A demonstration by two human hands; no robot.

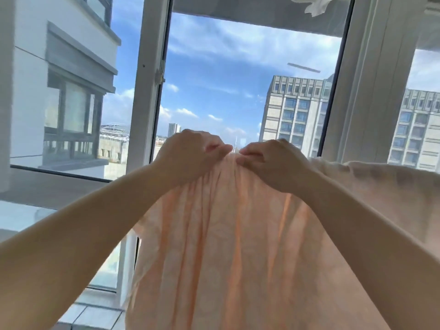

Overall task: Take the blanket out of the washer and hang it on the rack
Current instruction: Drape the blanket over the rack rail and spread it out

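Reaching forward, left hand (190,154) and right hand (271,160) pinch the bunched blanket (226,246).

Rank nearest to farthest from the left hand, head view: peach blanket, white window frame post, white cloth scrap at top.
1. Peach patterned blanket: gripped by the left hand.
2. White window frame post: just left, above.
3. White cloth scrap: top right, farthest.
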